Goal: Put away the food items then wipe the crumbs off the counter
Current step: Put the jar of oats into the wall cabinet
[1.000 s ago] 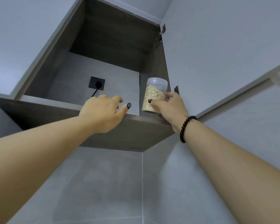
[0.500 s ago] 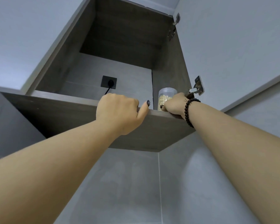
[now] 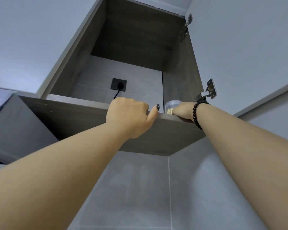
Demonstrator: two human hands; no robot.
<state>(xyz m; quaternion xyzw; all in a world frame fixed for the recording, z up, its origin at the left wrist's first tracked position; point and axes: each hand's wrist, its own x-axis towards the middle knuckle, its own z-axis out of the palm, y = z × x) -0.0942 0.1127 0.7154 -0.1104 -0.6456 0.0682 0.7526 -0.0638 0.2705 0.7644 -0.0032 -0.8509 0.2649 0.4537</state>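
Item 1: clear jar [image 3: 171,106] of pale flaked food, lid on, standing at the front right corner of the wall cabinet floor [image 3: 83,117], close beside the right side panel. Only its upper part shows above the floor edge.

Item 2: right hand [image 3: 183,111], beaded bracelet [image 3: 196,113] at the wrist, laid against the jar from the right. Its fingers are hidden behind the jar and the edge, so I cannot tell whether it grips or merely touches. Judged purpose: seating the jar inward, away from the lip.

Item 3: left hand [image 3: 128,117], fingers curled over the front edge of the cabinet floor and holding it, thumb stretched along the edge toward the jar. Judged purpose: bracing the body during an overhead reach.

Item 4: black wall socket [image 3: 119,84] with plugged cable on the cabinet back; 2 door hinges [image 3: 208,92] on the open right door.

Status, judged: 1 food item nearly stowed. The bench is out of view; wiping not yet begun.
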